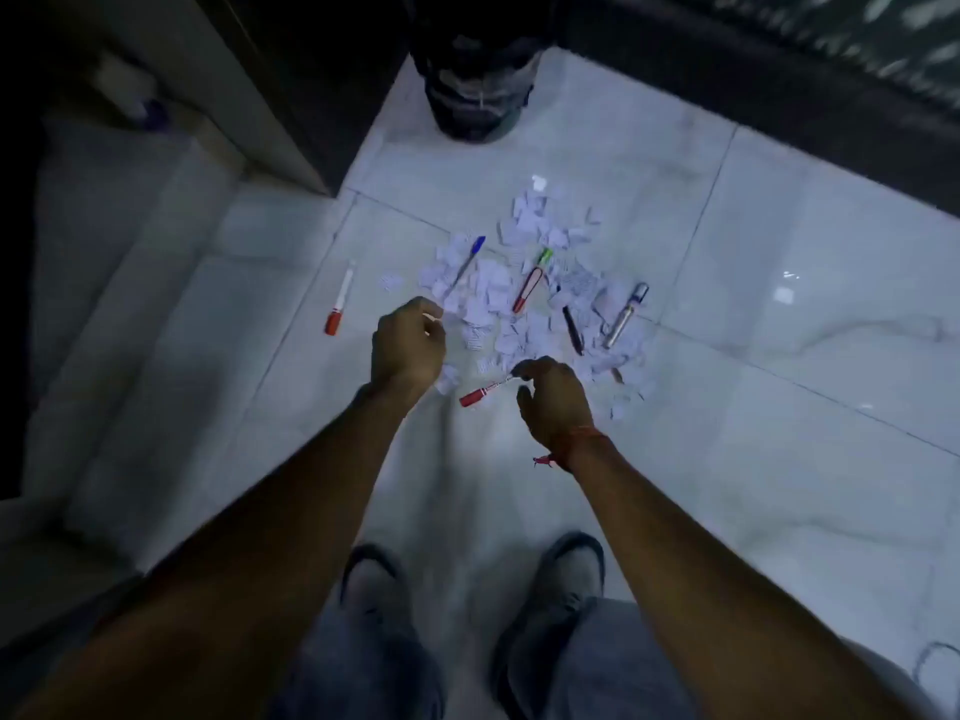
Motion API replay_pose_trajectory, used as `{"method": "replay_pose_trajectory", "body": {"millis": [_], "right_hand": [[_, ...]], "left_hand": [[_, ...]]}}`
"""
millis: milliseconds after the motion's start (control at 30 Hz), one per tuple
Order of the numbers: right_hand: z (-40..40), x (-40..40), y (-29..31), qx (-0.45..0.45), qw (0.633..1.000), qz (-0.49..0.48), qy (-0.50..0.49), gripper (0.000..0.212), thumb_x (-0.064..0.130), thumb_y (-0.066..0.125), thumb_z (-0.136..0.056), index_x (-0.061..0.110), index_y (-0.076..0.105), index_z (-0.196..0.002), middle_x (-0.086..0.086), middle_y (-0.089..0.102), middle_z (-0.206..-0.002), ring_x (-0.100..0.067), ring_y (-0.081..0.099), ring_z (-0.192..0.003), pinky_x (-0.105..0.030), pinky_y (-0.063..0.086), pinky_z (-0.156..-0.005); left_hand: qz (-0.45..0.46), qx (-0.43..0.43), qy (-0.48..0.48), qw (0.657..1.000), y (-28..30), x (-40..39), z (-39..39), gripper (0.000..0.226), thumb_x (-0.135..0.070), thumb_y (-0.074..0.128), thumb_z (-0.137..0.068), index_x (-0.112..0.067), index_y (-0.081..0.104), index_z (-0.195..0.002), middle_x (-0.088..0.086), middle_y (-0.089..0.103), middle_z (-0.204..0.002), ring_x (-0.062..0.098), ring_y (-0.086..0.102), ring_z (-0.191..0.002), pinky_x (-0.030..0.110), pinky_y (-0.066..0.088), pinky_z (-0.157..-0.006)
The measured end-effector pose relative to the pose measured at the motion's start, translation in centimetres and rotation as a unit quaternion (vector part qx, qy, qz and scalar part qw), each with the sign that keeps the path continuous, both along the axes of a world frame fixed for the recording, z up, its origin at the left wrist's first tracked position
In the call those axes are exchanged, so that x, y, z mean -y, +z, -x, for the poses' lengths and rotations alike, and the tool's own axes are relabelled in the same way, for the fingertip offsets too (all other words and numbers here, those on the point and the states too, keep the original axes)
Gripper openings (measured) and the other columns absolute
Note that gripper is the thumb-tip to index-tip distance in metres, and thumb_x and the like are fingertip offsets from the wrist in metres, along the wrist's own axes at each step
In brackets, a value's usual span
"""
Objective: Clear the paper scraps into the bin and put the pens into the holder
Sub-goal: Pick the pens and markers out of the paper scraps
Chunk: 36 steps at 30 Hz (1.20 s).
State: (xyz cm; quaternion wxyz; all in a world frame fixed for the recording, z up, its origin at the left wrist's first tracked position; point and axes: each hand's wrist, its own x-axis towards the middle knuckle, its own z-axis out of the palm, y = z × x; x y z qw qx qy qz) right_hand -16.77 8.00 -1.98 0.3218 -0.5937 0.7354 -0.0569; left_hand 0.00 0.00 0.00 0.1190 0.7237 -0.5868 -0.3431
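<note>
Pens and paper scraps all over the floor, pickup just getting going.

Right hand point(553, 402) at lower center pinches the tip end of a red-capped pen point(485, 391); left hand point(410, 345) is curled shut, maybe on scraps, can't tell. Paper scraps point(519, 304) fill mid-frame with more pens, bin point(475, 90) at top center. No holder in sight, so finding it is probably next.

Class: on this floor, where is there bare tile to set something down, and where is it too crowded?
Bare: right of the silver metal pen; between the red-capped white marker and the pile. Crowded: the white paper scraps below the dark bin.
</note>
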Motion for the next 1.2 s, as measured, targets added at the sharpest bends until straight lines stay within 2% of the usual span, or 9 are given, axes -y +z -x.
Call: {"method": "replay_pose_trajectory", "body": {"millis": [100, 200, 267, 367, 633, 867, 1033, 1100, 1200], "right_hand": [[-0.2, 1.6, -6.6, -0.062, 0.99, -0.02, 0.122, 0.035, 0.001, 0.05, -0.089, 0.009, 0.064, -0.12, -0.016, 0.061, -0.12, -0.034, 0.052, -0.113, -0.043, 0.047, -0.094], [0.0, 2.1, -11.8, -0.152, 0.958, 0.0, 0.243, 0.025, 0.011, 0.065, -0.079, 0.011, 0.069, -0.104, -0.016, 0.065, -0.105, -0.035, 0.059, -0.096, -0.041, 0.05, -0.076], [0.2, 1.9, -14.1, -0.198, 0.943, 0.02, 0.267, 0.023, 0.021, 0.079, -0.064, 0.016, 0.071, -0.085, -0.01, 0.067, -0.091, -0.03, 0.063, -0.08, -0.036, 0.053, -0.066], [0.7, 1.1, -16.3, -0.202, 0.937, 0.071, 0.276, 0.03, 0.023, 0.081, -0.061, 0.013, 0.07, -0.087, -0.009, 0.067, -0.088, -0.029, 0.062, -0.077, -0.037, 0.052, -0.066], [2.0, -0.5, -14.9, -0.113, 0.974, 0.159, 0.114, 0.021, 0.028, 0.056, -0.082, 0.014, 0.066, -0.094, -0.005, 0.063, -0.085, -0.025, 0.055, -0.075, -0.034, 0.043, -0.065], [0.4, 3.4, -13.3, -0.006, 0.979, 0.18, -0.093, 0.037, 0.04, 0.046, -0.085, 0.01, 0.068, -0.092, -0.005, 0.062, -0.081, -0.022, 0.053, -0.076, -0.034, 0.046, -0.065], [-4.2, 9.3, -12.7, 0.063, 0.977, 0.158, -0.125, 0.022, 0.027, 0.059, -0.088, 0.01, 0.07, -0.097, -0.008, 0.067, -0.089, -0.021, 0.059, -0.074, -0.026, 0.042, -0.069], [-6.9, 12.7, -12.5, 0.092, 0.982, 0.124, -0.112, 0.022, 0.027, 0.059, -0.09, 0.01, 0.071, -0.098, -0.007, 0.069, -0.092, -0.019, 0.06, -0.073, -0.024, 0.043, -0.071], [-11.3, 18.1, -13.7, 0.128, 0.98, 0.102, -0.109, 0.023, 0.026, 0.063, -0.085, 0.007, 0.073, -0.092, -0.012, 0.074, -0.089, -0.026, 0.068, -0.08, -0.028, 0.052, -0.078]], "left_hand": [[0.021, 0.046, -0.045, 0.998, -6.2, 2.5, 0.7, 0.021, -0.008, 0.056, -0.09, -0.005, 0.07, -0.106, 0.014, 0.072, -0.111, 0.03, 0.067, -0.104, 0.03, 0.051, -0.087], [0.048, 0.069, -0.069, 0.994, -11.9, 5.2, 1.7, 0.022, -0.01, 0.056, -0.089, -0.006, 0.068, -0.107, 0.017, 0.068, -0.111, 0.034, 0.065, -0.103, 0.036, 0.051, -0.087], [0.064, 0.096, -0.097, 0.989, -14.8, 6.8, 2.1, 0.024, -0.015, 0.057, -0.09, -0.005, 0.066, -0.11, 0.02, 0.064, -0.111, 0.036, 0.062, -0.104, 0.039, 0.051, -0.087], [0.066, 0.145, -0.097, 0.982, -17.6, 8.1, 2.2, 0.029, -0.02, 0.056, -0.093, -0.006, 0.063, -0.117, 0.019, 0.06, -0.116, 0.035, 0.06, -0.108, 0.04, 0.051, -0.088], [0.061, 0.18, -0.115, 0.975, -18.1, 8.7, 2.4, 0.019, -0.014, 0.054, -0.093, -0.008, 0.067, -0.105, 0.014, 0.067, -0.111, 0.032, 0.063, -0.105, 0.037, 0.052, -0.083], [0.066, 0.041, -0.054, 0.996, -17.1, 9.0, 1.2, 0.026, -0.029, 0.064, -0.086, -0.004, 0.072, -0.081, 0.013, 0.074, -0.082, 0.026, 0.071, -0.077, 0.027, 0.051, -0.065], [0.14, -0.046, 0.082, 0.986, -14.9, 8.7, -2.9, 0.021, -0.019, 0.062, -0.081, -0.002, 0.07, -0.071, 0.01, 0.073, -0.069, 0.023, 0.068, -0.063, 0.014, 0.033, -0.051], [0.15, -0.057, 0.127, 0.979, -14.7, 9.2, -5.5, 0.019, -0.019, 0.061, -0.085, -0.003, 0.07, -0.08, 0.01, 0.074, -0.076, 0.02, 0.068, -0.069, 0.011, 0.038, -0.057], [0.165, -0.069, 0.188, 0.966, -15.0, 10.0, -10.1, 0.016, -0.018, 0.059, -0.086, -0.007, 0.07, -0.087, 0.013, 0.076, -0.084, 0.025, 0.071, -0.077, 0.028, 0.056, -0.076]]}}
